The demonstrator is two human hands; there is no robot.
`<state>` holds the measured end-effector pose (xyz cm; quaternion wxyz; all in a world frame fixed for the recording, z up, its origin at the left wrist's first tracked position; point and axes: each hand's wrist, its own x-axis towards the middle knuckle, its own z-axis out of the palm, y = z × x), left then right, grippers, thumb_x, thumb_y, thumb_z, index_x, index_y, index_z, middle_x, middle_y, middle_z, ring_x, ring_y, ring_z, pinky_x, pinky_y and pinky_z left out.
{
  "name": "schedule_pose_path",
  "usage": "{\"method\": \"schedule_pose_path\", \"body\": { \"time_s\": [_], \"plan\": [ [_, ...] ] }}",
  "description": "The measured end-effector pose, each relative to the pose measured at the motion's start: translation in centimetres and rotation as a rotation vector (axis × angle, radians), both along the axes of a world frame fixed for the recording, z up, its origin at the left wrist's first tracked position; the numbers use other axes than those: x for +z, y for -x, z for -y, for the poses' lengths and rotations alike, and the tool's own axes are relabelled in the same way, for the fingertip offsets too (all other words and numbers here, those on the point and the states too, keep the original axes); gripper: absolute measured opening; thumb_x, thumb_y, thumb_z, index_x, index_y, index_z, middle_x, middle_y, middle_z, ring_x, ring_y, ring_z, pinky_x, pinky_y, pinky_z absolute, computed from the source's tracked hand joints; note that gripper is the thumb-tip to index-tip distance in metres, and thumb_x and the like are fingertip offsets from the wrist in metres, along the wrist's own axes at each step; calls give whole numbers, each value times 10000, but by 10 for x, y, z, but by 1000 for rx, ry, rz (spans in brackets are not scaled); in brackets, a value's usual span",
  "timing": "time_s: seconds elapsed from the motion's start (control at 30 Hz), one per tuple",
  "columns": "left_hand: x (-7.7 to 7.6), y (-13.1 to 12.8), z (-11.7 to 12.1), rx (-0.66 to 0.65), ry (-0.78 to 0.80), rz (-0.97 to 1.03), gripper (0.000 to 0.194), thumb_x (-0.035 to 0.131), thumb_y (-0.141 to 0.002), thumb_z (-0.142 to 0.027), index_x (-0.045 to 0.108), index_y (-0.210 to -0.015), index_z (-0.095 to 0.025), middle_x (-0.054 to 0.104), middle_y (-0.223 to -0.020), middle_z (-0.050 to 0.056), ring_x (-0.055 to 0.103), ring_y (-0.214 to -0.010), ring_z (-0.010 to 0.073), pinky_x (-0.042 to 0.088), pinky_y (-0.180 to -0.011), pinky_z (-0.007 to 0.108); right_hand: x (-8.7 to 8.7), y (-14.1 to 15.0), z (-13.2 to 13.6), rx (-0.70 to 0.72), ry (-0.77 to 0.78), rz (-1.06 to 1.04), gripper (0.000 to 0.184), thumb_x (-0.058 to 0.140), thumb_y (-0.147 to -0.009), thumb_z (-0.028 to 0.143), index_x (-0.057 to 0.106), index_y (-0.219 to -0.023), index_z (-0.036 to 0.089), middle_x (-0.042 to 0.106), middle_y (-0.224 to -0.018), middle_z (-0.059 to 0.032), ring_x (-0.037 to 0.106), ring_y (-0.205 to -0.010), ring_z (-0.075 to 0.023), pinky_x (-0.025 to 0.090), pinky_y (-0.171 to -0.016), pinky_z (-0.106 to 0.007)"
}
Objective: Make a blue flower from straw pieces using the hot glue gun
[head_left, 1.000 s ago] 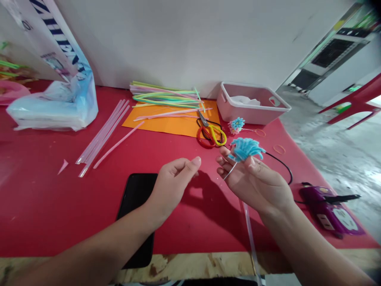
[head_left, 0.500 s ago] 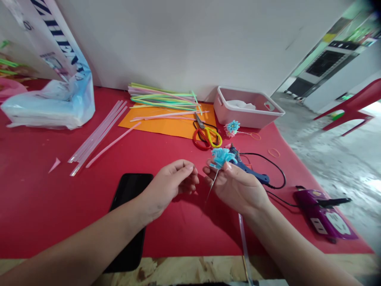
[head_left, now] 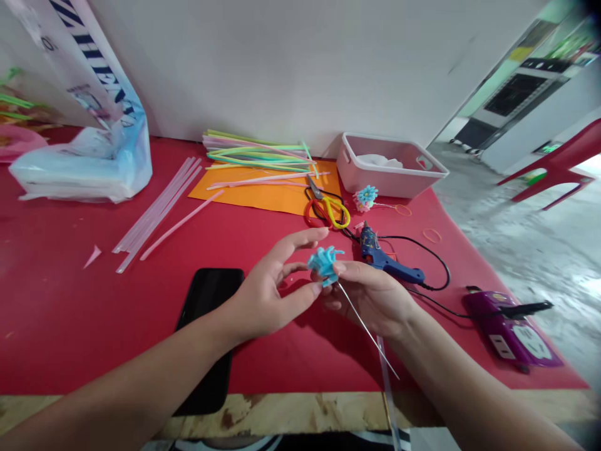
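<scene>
A fluffy light-blue pipe-cleaner flower on a thin wire stem is pinched between the thumb and fingers of my right hand. Its stem slants down to the right, below the palm. My left hand is at the flower's left side, thumb and fingers spread around it; the thumb tip is close to the lower petals, and I cannot tell if it touches. Behind my right hand lies a blue glue gun with a black cord. Under my left forearm is a black phone.
Scissors and pipe cleaners lie on orange paper. A pink basket stands behind a finished small flower bunch. Clear plastic strips lie left. A purple power strip is near the right table edge.
My right hand has brought the flower left and tipped it, so its stem now points down to the right. My left hand has opened and moved up beside the flower.
</scene>
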<state>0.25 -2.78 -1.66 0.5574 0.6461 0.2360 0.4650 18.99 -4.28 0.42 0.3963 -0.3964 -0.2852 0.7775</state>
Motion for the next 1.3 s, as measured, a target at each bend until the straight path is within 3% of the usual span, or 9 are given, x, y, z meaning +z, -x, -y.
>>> {"method": "schedule_pose_path", "body": {
  "time_s": [0.17, 0.3, 0.43, 0.5, 0.6, 0.73, 0.93, 1.1, 1.3],
  "plan": [
    [3, 3, -1, 59, -260, -100, 396, 657, -855, -40, 676, -1194, -244, 666, -1262, 64, 612, -1219, 177, 502, -1051, 298, 1, 4, 1, 10, 96, -19, 310, 907, -624, 354, 706, -741, 150, 614, -656, -3, 515, -606, -96, 352, -471, -194],
    [6, 0, -2, 157, -94, -37, 233, 707, -851, -120, 717, -1070, -197, 668, -1143, 73, 662, -1100, 158, 570, -893, 227, 4, 3, 1, -22, 44, 13, 414, 916, -598, 475, 702, -700, 135, 586, -615, 1, 503, -576, -86, 326, -434, -172],
    [11, -4, -1, 211, 84, 63, 176, 769, -804, -175, 724, -975, -168, 701, -1054, 66, 690, -980, 153, 581, -830, 231, 4, 3, 1, -49, -29, 44, 427, 871, -654, 524, 715, -708, 131, 599, -631, -6, 523, -563, -89, 346, -415, -174],
    [13, -4, -1, 231, 169, 77, 197, 797, -782, -200, 729, -963, -169, 717, -1018, 58, 685, -940, 155, 576, -803, 237, 2, 4, 2, -114, -124, 89, 352, 861, -690, 467, 707, -730, 153, 607, -634, 6, 521, -544, -84, 377, -433, -185],
    [13, -4, -1, 212, 354, 109, 253, 834, -755, -248, 735, -980, -186, 740, -978, 37, 682, -896, 150, 562, -811, 257, -1, 7, 4, -270, -404, 219, 224, 852, -732, 336, 703, -832, 202, 619, -657, 35, 529, -554, -78, 437, -506, -201],
    [9, -5, -2, 98, 546, 169, 295, 865, -720, -269, 732, -972, -193, 754, -952, 18, 703, -865, 148, 558, -862, 304, -2, 9, 8, -336, -714, 424, 145, 796, -797, 241, 710, -913, 231, 673, -833, -1, 618, -747, -123, 522, -647, -248],
    [9, -5, -1, 170, 350, 35, 272, 858, -721, -266, 742, -952, -180, 727, -955, 38, 681, -932, 172, 565, -862, 290, -6, 4, 9, -286, -954, 650, 171, 786, -820, 264, 714, -976, 250, 636, -917, -34, 597, -818, -160, 513, -694, -304],
    [9, -1, 3, 277, 133, -142, 195, 820, -766, -295, 761, -937, -220, 660, -1023, 48, 659, -966, 174, 587, -789, 233, -13, 1, 8, -283, -1029, 743, 211, 803, -803, 257, 719, -996, 265, 636, -908, -36, 590, -794, -174, 510, -687, -329],
    [10, 0, 4, 313, 150, -181, 184, 852, -725, -296, 759, -857, -208, 716, -1045, 63, 685, -967, 194, 591, -744, 232, -11, -2, 6, -246, -1030, 708, 223, 806, -801, 239, 756, -1013, 288, 684, -922, -41, 619, -830, -185, 517, -725, -334]
  ]
}}
